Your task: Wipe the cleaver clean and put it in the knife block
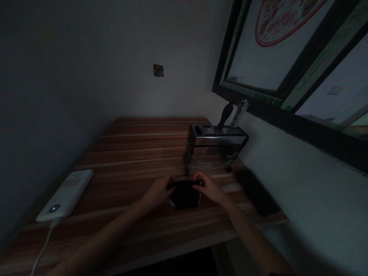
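A small, soft-looking black pouch-like item point(185, 196) with pale edges at its lower sides lies at the middle of the table, near its front. My left hand point(161, 188) pinches its upper left corner between thumb and fingers. At the upper right corner, my right hand point(209, 187) grips it the same way. Both hands draw its top edge out straight. Dim light hides the item's details. Just behind the hands stands a knife block point(220, 136) with a clear front, holding a dark-handled knife point(225, 114) and a second, wrapped handle point(240, 112).
On the left of the wood-grain table point(138, 147) lies a white power bank point(66, 194) with a white cable point(43, 249) running off the front edge. A flat black object point(255, 191) lies at the right, beside the wall. A dark-framed window point(258, 96) is above it.
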`<state>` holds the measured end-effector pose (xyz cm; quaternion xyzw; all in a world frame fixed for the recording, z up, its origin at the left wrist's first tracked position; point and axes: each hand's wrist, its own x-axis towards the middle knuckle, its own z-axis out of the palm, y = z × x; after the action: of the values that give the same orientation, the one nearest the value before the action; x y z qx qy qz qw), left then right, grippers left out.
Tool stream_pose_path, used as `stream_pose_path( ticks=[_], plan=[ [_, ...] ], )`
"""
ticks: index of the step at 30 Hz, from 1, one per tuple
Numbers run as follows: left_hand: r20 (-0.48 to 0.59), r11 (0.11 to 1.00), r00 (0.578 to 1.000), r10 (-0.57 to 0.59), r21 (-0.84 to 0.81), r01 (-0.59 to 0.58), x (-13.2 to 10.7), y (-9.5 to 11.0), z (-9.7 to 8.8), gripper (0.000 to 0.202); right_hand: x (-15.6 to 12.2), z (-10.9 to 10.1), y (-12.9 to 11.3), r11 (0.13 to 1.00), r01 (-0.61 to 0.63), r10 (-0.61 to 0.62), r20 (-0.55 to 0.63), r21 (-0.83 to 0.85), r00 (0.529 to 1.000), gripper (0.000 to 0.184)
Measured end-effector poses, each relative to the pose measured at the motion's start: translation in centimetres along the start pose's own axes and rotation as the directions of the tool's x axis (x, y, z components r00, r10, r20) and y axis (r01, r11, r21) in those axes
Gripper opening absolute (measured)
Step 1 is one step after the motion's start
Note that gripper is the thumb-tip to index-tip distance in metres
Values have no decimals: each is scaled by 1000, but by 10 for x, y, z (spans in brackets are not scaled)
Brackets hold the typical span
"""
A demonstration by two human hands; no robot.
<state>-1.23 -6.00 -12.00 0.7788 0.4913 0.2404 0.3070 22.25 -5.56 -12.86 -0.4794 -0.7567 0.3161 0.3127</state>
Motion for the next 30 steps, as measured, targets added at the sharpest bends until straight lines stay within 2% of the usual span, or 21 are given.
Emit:
stream_pose_path(
  ticks=[3, 6, 9, 13, 20, 30],
  plan=[
    [0, 998, 999, 47, -49, -47, 0, 14, 10, 18, -17, -15, 10, 996, -5, 7, -24, 89, 1000, 16],
    [36, 987, 990, 136, -92, -132, 9, 32, 24, 17, -32, -31, 25, 979, -49, 78, -142, 198, 987, 19],
    [68, 972, 975, 214, -114, -205, 25, 49, 42, 18, -43, -47, 39, 985, -84, 125, -286, 149, 950, 17],
    [76, 959, 958, 276, -89, -270, 44, 63, 65, 22, -48, -60, 53, 990, -137, 143, -396, 43, 907, 15],
    [5, 944, 948, 319, 84, -318, 47, 58, 86, 24, -47, -50, 67, 974, -159, 73, -443, -160, 894, 17],
    [-40, 902, 920, 390, 216, -373, 50, 49, 89, 22, -45, -44, 72, 901, -155, -40, -432, -406, 901, 18]
  ],
)
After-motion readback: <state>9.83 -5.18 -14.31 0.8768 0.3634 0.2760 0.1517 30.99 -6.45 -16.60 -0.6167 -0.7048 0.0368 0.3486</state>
